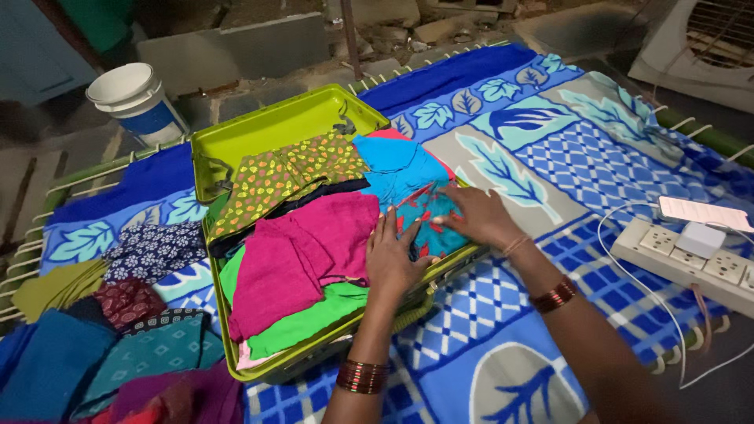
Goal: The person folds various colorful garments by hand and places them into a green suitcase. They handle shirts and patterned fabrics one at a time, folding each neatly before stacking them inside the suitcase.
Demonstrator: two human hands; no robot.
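Note:
An open lime-green suitcase (259,129) lies on a blue patterned blanket (550,157). Folded clothes fill it: a magenta piece (302,251), a bright green one (314,314) under it, an olive floral one (283,177) and a turquoise one (400,169). My left hand (393,259) rests flat on the edge of the magenta piece. My right hand (479,216) presses, fingers spread, on a teal and red patterned cloth (428,224) at the suitcase's near right corner.
A heap of folded clothes (118,338) lies at the left on the blanket. A white power strip (683,259) with a charger, a cable and a phone (703,213) sits at the right. A white bucket (133,102) stands on the floor behind.

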